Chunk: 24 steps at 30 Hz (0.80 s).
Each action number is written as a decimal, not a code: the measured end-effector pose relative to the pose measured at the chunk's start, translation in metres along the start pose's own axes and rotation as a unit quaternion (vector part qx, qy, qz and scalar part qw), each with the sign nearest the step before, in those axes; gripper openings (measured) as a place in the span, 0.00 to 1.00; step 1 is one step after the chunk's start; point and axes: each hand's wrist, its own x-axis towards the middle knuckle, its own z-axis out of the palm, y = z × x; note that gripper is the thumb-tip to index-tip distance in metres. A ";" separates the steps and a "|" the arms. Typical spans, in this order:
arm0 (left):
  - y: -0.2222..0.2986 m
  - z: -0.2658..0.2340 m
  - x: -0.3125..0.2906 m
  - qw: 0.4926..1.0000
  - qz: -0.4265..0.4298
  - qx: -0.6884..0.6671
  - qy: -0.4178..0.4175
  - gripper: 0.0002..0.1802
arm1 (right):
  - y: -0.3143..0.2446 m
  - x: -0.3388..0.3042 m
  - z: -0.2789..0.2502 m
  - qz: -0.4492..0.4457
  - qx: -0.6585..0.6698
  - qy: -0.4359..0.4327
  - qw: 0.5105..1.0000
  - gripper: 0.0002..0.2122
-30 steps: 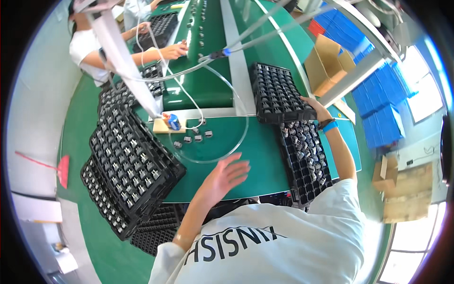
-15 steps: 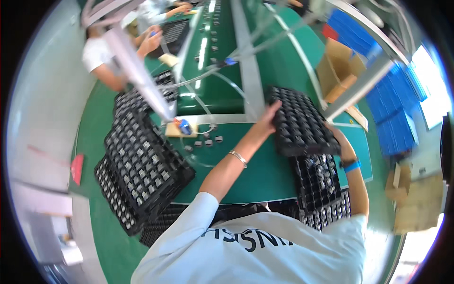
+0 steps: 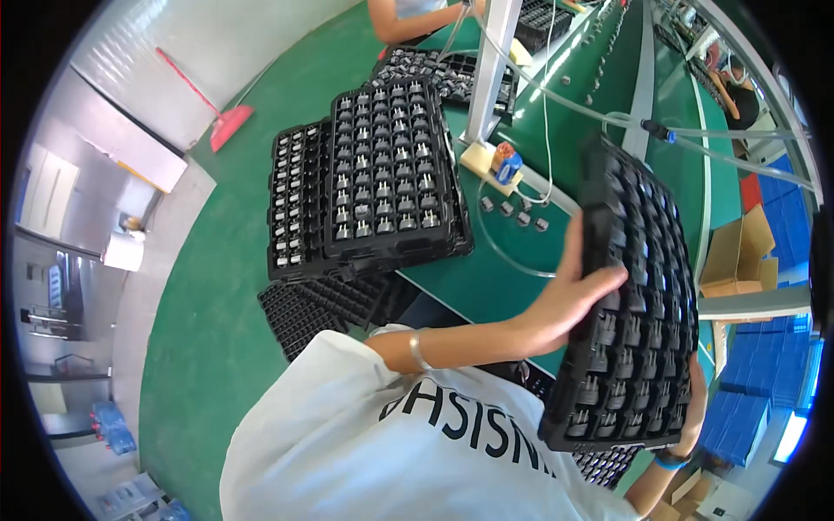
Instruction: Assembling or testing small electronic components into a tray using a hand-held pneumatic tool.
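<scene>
My left hand [image 3: 560,304] grips the left edge of a black plastic tray [image 3: 638,347], thumb over the rim. My right hand [image 3: 695,412] holds its lower right edge, mostly hidden behind it. The tray is raised and tilted, its pockets filled with small dark plug parts bearing metal pins. At the left of the table lies another filled black tray [image 3: 382,165], overlapping a further tray [image 3: 295,204]. Several small loose parts [image 3: 521,214] lie on the green tabletop between the stack and the held tray.
A blue and orange fitting [image 3: 506,165] sits on a pale block beside a metal post [image 3: 493,78]. Clear hoses [image 3: 543,104] cross the bench. A co-worker's arm [image 3: 417,26] is beyond. Cartons [image 3: 738,252] and blue boxes [image 3: 738,425] stand right.
My view has turned left. The held tray has come closer and tilted up on its side, still between both hands; its filled pockets now show clearly.
</scene>
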 end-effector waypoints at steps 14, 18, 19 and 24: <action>0.208 -0.122 -0.051 0.922 0.235 0.221 0.212 0.32 | 0.041 0.102 0.283 0.024 -0.092 -0.379 0.920 0.20; 0.248 -0.195 -0.027 0.876 0.250 0.307 0.275 0.28 | 0.095 0.153 0.338 -0.244 -0.342 -0.309 0.853 0.26; 0.252 -0.205 -0.023 0.845 0.260 0.357 0.302 0.26 | 0.108 0.162 0.346 -0.239 -0.381 -0.280 0.848 0.25; 0.252 -0.286 -0.018 0.758 0.190 0.500 0.373 0.22 | 0.103 0.146 0.335 -0.416 -0.506 -0.256 0.711 0.22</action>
